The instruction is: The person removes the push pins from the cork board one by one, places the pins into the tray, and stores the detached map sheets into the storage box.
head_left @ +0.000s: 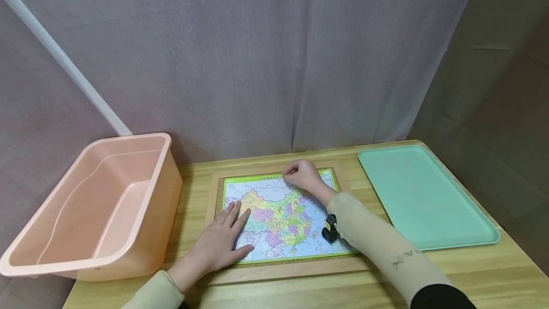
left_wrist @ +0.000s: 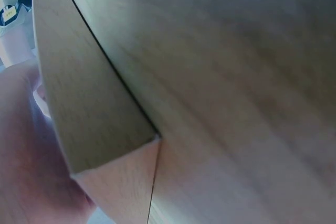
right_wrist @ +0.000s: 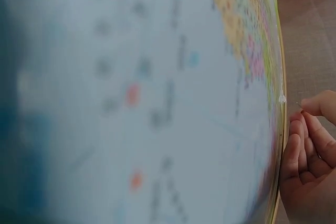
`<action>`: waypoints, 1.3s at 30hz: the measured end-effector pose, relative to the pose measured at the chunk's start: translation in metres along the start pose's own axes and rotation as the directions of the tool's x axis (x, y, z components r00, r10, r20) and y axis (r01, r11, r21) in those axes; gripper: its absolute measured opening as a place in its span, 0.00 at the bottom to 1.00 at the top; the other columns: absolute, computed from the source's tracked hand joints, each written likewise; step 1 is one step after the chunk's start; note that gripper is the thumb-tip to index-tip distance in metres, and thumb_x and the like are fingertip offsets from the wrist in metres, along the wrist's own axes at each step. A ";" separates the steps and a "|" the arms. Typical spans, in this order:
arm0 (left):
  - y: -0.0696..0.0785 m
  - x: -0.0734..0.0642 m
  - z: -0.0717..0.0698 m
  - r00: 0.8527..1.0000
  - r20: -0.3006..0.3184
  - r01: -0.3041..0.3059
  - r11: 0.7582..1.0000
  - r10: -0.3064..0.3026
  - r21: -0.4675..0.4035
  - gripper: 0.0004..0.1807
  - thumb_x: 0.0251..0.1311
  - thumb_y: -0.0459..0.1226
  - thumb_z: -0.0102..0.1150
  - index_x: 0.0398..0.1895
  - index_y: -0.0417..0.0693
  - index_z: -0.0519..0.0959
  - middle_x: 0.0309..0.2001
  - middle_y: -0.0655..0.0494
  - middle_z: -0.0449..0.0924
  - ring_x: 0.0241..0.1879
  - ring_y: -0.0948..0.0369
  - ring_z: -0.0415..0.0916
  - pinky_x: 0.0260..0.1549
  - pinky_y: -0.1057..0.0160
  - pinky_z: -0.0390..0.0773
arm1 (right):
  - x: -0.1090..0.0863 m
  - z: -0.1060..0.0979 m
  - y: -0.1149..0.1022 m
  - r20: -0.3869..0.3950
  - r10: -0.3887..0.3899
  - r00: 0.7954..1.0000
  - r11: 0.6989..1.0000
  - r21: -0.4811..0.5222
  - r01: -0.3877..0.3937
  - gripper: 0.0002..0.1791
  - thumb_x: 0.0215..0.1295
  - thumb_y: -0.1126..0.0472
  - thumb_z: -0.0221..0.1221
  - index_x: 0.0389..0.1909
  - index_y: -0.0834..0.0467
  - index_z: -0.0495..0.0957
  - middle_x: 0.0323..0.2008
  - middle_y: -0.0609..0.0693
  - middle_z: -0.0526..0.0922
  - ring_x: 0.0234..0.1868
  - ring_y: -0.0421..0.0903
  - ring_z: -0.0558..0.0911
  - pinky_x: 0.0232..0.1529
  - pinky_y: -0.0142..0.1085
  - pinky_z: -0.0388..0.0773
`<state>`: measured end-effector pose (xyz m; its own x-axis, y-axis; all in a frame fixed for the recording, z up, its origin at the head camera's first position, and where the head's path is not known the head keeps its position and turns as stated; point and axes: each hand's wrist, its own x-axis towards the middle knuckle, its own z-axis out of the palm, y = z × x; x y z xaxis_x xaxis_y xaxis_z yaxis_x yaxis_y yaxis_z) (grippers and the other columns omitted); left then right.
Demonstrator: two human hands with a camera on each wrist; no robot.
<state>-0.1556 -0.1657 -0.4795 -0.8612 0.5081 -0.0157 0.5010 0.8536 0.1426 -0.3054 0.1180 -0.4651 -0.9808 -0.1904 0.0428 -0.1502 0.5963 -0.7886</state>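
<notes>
Printed map, its countries tinted yellow, green and violet inside a lime border, lies face up at the centre of my wooden table, set within a pale wooden frame; a brown strip shows between the two at 9 o'clock. My left hand rests palm down over the sheet's 8 o'clock side, fingers spread and reaching toward 1 o'clock, thumb out toward 3. My right hand is at the sheet's 12 o'clock edge, thumb and forefinger pressed together at the tips, the other fingers curled in. Between those tips the right wrist camera catches me pinching a tiny thin object, too small to identify. Cream sleeves cover both my forearms, and a small black device at my right wrist sits over the map's 4 o'clock side. At 9 o'clock from the map stands a deep peach basin; at 3 o'clock lies a mint-green tray, apart from the frame and angled across the table. Grey cloth hangs behind at 12 o'clock, with a white strip slanting down it at 10. The left wrist camera shows mostly the frame's corner, close up and dim.
</notes>
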 end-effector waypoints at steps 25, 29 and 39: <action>0.000 0.000 -0.002 1.000 -0.009 -0.010 1.000 0.010 -0.007 0.49 0.71 0.66 0.54 0.85 0.48 0.58 0.85 0.38 0.51 0.84 0.40 0.51 0.77 0.39 0.67 | -0.005 -0.037 0.010 -0.067 0.010 0.998 1.000 -0.021 -0.012 0.08 0.69 0.64 0.67 0.43 0.63 0.91 0.42 0.60 0.92 0.42 0.51 0.88 0.41 0.35 0.84; 0.000 0.000 -0.001 1.000 -0.008 -0.009 1.000 0.009 -0.001 0.49 0.71 0.66 0.53 0.85 0.49 0.57 0.85 0.38 0.50 0.84 0.41 0.51 0.77 0.39 0.66 | -0.005 -0.045 0.012 -0.090 0.017 0.996 0.999 -0.030 -0.020 0.09 0.68 0.64 0.67 0.44 0.64 0.90 0.43 0.61 0.91 0.43 0.53 0.88 0.43 0.34 0.83; -0.001 0.000 -0.002 1.000 -0.017 -0.013 1.000 0.013 -0.001 0.49 0.71 0.66 0.55 0.85 0.48 0.58 0.85 0.38 0.52 0.84 0.40 0.52 0.77 0.39 0.66 | -0.009 -0.062 0.019 -0.134 0.055 0.990 0.997 -0.037 -0.060 0.10 0.70 0.62 0.66 0.46 0.63 0.90 0.46 0.61 0.91 0.46 0.55 0.87 0.48 0.41 0.84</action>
<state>-0.1563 -0.1662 -0.4778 -0.8557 0.5175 0.0028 0.5125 0.8465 0.1441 -0.3072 0.1794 -0.4429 -0.9954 -0.0515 0.0809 -0.0951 0.6352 -0.7664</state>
